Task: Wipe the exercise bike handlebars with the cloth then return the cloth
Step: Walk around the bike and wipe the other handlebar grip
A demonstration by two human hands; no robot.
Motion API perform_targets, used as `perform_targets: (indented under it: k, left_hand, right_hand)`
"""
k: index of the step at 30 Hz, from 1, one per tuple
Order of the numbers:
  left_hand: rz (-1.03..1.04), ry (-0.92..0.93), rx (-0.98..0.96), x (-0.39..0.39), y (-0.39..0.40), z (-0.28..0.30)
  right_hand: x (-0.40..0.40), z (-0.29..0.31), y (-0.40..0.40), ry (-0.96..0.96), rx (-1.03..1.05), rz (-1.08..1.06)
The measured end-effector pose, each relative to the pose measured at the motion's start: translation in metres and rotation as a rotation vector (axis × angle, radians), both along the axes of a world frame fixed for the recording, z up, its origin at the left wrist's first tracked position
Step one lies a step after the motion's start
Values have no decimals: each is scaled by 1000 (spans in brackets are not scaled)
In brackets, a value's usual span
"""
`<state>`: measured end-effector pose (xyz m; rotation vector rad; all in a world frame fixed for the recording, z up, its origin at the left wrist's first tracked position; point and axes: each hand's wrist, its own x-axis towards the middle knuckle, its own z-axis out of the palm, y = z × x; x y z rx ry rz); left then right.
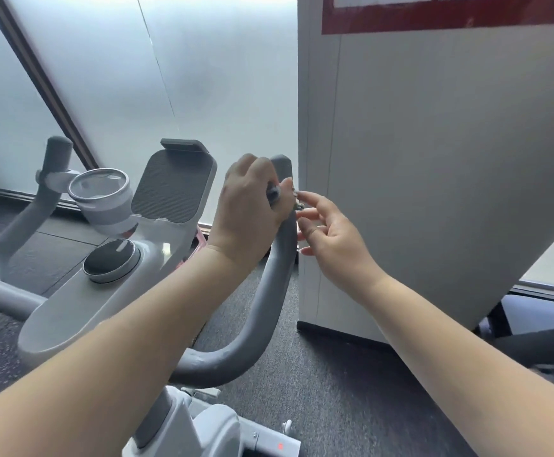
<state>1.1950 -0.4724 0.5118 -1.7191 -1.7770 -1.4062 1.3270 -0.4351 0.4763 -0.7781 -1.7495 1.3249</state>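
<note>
While left hand (252, 199) grips the right handlebar (280, 258) and right hand (330, 235), fingers loose, touches something small and unclear, wiping appears unfinished; cloth not identifiable.

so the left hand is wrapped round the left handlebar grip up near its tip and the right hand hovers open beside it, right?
Not quite: the head view shows the left hand wrapped round the right handlebar grip, near its tip beside the white panel. The left handlebar grip stands untouched. The right hand does hover open beside it.
</note>
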Motion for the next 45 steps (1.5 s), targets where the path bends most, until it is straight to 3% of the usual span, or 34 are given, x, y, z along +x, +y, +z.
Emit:
perform_targets:
  k: [12, 14, 17, 20, 25, 35, 45]
  left_hand:
    - [-95, 82, -406, -9, -60, -21]
    - [-58, -33, -431, -14, -59, -18]
    - [-2, -300, -319, -12, -40, -12]
    - [83, -228, -286, 3, -26, -12]
    - [16, -62, -315, 11, -45, -20]
    - [25, -45, -349, 8, -107, -38]
    - [-136, -6, -428, -17, -148, -39]
  right_hand:
    - [9, -13, -17, -50, 7, 0]
    - [11, -17, -19, -57, 1, 8]
    - [12, -19, -24, -69, 13, 5]
    - [13, -23, -28, -77, 33, -20]
    - [18, -32, -38, -83, 35, -59]
    - [25, -44, -78, -80, -8, -11]
    - [15, -48, -103, -116, 12, -129]
